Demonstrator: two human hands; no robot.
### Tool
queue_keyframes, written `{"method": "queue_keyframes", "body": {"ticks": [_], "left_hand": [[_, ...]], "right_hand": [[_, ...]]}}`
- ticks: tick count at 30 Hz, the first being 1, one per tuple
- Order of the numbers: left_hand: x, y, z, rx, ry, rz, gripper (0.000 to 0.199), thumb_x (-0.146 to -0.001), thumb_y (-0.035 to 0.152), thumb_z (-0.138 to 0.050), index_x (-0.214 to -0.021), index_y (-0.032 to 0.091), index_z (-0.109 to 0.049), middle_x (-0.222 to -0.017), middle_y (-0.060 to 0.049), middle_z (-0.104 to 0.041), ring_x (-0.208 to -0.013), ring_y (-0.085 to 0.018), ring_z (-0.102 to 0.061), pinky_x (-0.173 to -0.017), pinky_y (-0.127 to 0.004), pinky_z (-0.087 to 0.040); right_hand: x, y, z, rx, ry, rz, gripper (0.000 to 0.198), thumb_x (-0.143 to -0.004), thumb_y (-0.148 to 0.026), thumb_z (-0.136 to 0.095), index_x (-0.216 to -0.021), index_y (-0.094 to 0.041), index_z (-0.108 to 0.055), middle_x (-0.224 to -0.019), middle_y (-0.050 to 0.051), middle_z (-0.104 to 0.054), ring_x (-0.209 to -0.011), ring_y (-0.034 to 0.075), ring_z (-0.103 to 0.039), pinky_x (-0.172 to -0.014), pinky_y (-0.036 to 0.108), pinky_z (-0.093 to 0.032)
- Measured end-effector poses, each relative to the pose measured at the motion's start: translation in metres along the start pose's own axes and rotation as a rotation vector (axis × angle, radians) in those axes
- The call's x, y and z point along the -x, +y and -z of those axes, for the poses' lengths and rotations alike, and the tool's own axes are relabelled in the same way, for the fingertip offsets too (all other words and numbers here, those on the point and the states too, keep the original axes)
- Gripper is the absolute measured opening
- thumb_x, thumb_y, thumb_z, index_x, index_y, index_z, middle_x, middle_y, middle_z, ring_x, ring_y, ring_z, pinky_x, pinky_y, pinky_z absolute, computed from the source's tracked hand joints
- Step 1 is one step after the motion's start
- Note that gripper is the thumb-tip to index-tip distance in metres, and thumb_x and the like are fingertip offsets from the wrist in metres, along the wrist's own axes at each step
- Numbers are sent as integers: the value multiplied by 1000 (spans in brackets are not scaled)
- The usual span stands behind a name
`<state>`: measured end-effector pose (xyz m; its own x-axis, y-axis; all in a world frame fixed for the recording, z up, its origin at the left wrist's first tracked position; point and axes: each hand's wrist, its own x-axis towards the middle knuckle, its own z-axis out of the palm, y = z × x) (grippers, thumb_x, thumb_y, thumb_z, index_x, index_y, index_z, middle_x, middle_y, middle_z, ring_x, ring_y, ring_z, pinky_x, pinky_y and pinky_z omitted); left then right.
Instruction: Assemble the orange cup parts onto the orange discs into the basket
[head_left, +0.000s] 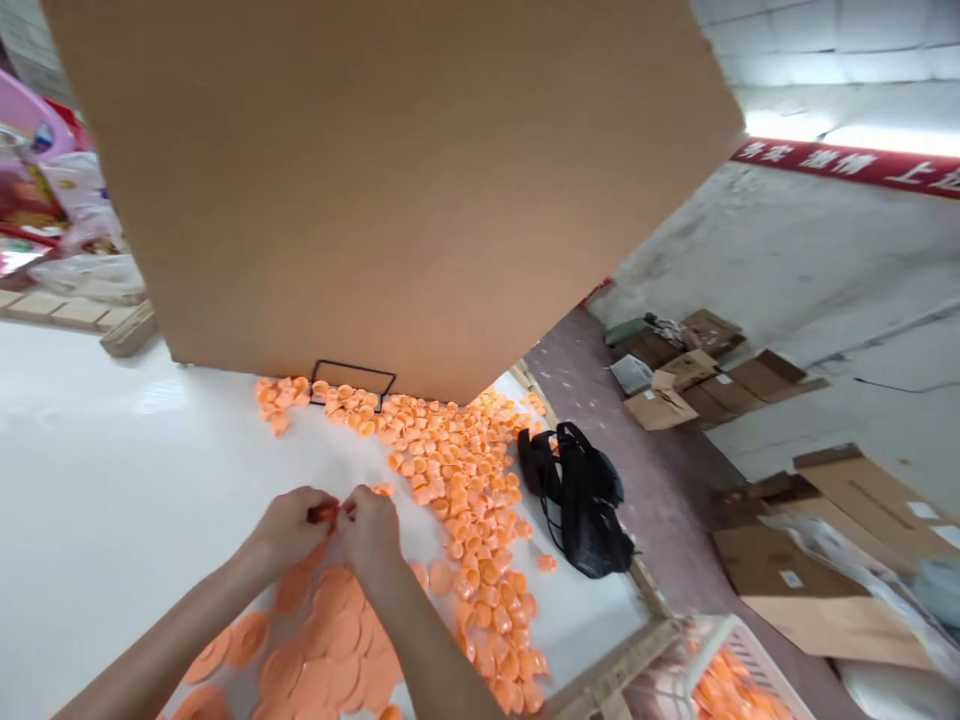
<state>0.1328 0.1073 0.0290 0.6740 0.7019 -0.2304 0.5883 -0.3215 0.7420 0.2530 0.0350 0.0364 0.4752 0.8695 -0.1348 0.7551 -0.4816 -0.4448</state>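
Both of my hands meet over the white table point(180, 430), fingers pinched close together. Between them is a small orange piece point(322, 512), mostly covered by the fingers, so its shape is hard to make out. My left hand point(292, 528) grips it from the left, and my right hand point(371, 532) closes on its right side. Below my wrists lie several overlapping flat orange discs point(330, 640). To the right of my right hand spreads a long heap of small orange cup-shaped pieces point(480, 520), reaching toward the back of the table.
A big cardboard sheet point(405, 200) rises at the back, with a black wire stand point(352, 370) at its foot. On the table's right lies a black bag point(581, 500). A white basket point(757, 665) holds more orange pieces. Cardboard boxes point(825, 560) sit along the wall.
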Motion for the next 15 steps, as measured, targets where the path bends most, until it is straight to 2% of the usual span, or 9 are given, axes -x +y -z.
{"method": "queue_keyframes", "body": {"ticks": [3,6,10,15], "left_hand": [[-2,-3,11,93,33,157,21,-75,20,-52,-81,20,-72,-82,-1,-72,-81,-18,-65,-69,-24,-43],[-3,-2,14,98,66,232,18,-75,24,-52,-72,20,-70,-76,-1,-72,-78,-18,-65,-65,-24,-42],[-6,-8,12,41,119,202,13,-70,21,-55,-60,18,-62,-65,0,-66,-69,-17,-61,-59,-23,-38],[-9,-9,9,104,136,203,10,-69,20,-56,-62,18,-63,-65,-1,-65,-68,-16,-61,-58,-22,-38]], "right_hand": [[-8,-6,-11,-121,2,28,8,-77,-17,-61,-78,-20,-68,-71,2,-70,-66,14,-63,-57,20,-41],[-12,-8,-14,-185,-9,77,10,-76,-12,-59,-75,-20,-66,-67,1,-67,-63,13,-61,-56,19,-40],[-13,-6,-17,-242,-11,119,13,-76,-11,-56,-74,-20,-65,-66,0,-65,-63,13,-60,-58,19,-41],[-20,-10,-23,-296,-54,57,14,-73,-9,-57,-70,-20,-66,-60,-1,-63,-58,12,-60,-56,20,-42]]}}
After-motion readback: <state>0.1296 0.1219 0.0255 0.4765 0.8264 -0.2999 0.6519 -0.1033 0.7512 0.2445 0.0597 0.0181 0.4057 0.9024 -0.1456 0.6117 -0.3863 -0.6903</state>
